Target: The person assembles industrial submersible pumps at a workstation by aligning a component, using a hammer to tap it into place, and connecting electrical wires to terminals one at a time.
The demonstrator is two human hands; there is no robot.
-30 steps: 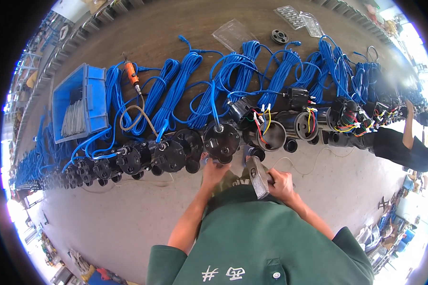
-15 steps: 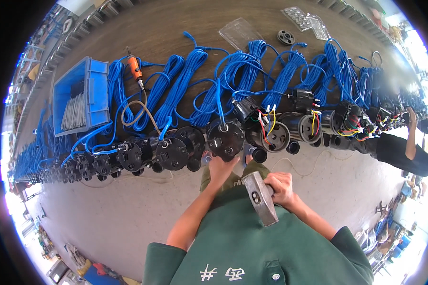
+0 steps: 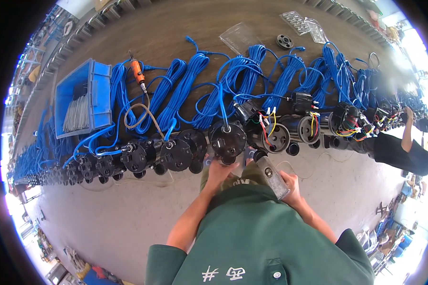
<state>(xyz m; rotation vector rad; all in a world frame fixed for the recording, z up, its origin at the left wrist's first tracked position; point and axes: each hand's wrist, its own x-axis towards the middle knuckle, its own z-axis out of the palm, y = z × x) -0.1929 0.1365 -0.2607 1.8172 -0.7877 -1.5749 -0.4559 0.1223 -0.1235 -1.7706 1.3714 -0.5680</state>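
Directly ahead, a pump with a round black end cap (image 3: 227, 141) lies at the table edge, a blue cable rising from its top. My left hand (image 3: 218, 172) is closed against the lower side of this pump, the fingers partly hidden beneath it. In my right hand (image 3: 292, 186) is a hammer (image 3: 272, 175), gripped with the fist closed; its steel head slants just in front of my shirt, to the right of the pump. The hammer's handle is mostly hidden. To the left of the pump, another black-capped pump (image 3: 176, 154) sits in the row.
Coiled blue cables (image 3: 188, 85) lie along the brown table (image 3: 142, 33). A blue bin (image 3: 100, 97) holds grey ties. Beside it are an orange power screwdriver (image 3: 137, 70) and a hose. Open housings (image 3: 276, 137) with coloured wires stand right. A co-worker's arm (image 3: 407, 135) is at far right.
The hammer has swung forward toward the table and slightly right, its head now nearer the pumps. My right hand has shifted a little to the right; my left hand stays at the pump.
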